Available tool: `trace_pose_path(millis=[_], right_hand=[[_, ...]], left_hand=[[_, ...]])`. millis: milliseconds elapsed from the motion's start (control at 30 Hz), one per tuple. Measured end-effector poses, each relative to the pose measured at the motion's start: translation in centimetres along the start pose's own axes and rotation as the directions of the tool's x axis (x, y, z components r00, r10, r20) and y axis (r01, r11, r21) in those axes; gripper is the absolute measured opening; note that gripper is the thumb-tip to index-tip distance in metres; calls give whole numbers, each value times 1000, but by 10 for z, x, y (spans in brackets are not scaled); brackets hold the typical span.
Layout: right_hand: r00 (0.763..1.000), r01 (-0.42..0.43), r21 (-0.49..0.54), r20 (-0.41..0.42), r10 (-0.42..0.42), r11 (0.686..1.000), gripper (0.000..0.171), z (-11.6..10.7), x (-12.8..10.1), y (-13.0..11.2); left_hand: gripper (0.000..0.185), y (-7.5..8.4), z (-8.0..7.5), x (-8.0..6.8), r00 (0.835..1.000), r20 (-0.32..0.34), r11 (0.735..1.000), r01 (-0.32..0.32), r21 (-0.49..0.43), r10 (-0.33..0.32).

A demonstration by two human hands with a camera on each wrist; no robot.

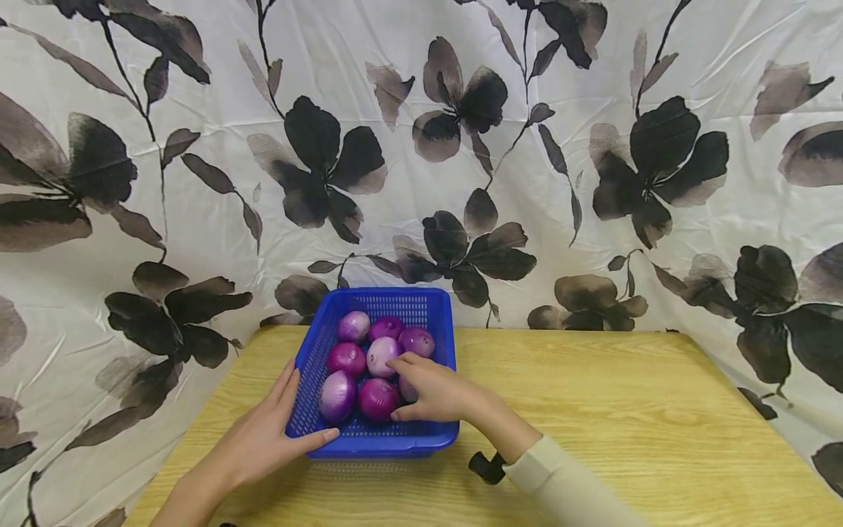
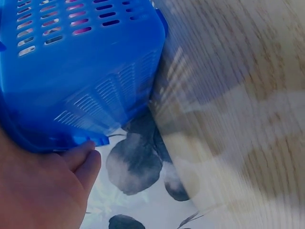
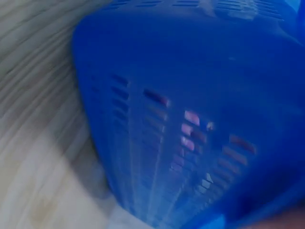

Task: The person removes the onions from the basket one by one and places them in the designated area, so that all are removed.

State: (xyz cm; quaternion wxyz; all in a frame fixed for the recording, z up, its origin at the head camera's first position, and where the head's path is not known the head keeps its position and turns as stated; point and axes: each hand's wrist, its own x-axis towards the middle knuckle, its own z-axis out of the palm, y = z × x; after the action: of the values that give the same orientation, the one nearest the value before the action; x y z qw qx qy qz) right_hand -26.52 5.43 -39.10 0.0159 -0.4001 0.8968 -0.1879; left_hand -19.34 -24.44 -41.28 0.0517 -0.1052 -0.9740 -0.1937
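A blue plastic basket (image 1: 378, 444) with slotted walls stands on the wooden table, holding several red onions (image 1: 379, 400). At its near left corner is my left hand (image 1: 263, 439), fingers straight along the left rim and thumb on the front rim. The left wrist view shows the fingertips (image 2: 88, 164) against the outside of the rim. My right hand (image 1: 437, 391) reaches over the right rim, its fingers and thumb curved around a red onion (image 1: 407, 389) that it partly covers. In the right wrist view, the basket's slotted side (image 3: 157, 119) hides most of that hand.
A yellowish wooden table (image 1: 579, 402) extends to the right of the basket. Behind it hangs a white cloth (image 1: 395, 183) with dark floral print. A small black device (image 1: 487, 467) sits at the right wrist.
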Motion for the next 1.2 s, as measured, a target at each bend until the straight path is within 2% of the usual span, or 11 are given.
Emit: trace_pose_path(millis=[100, 333, 433, 767, 1000, 1200], right_hand=[[1000, 1, -30, 26, 0, 1000, 75, 5, 7, -3], [996, 64, -22, 71, -62, 998, 58, 16, 19, -5], [994, 54, -45, 97, -49, 998, 55, 17, 22, -6], [975, 72, -61, 215, -57, 996, 59, 22, 31, -7], [967, 52, -25, 250, -44, 998, 62, 25, 32, -8], [971, 56, -16, 235, -50, 998, 61, 24, 31, -8]], left_hand=[[125, 0, 0, -1, 1000, -1, 1000, -6, 4, 6], [125, 1, 0, -2, 1000, 2, 1000, -15, -4, 15], [125, 2, 0, -1, 1000, 8, 1000, -12, -5, 12], [124, 1, -1, 1, 1000, 5, 1000, -17, -7, 17], [125, 1, -1, -1, 1000, 16, 1000, -15, -7, 15], [124, 3, -1, -2, 1000, 17, 1000, -8, -7, 9]])
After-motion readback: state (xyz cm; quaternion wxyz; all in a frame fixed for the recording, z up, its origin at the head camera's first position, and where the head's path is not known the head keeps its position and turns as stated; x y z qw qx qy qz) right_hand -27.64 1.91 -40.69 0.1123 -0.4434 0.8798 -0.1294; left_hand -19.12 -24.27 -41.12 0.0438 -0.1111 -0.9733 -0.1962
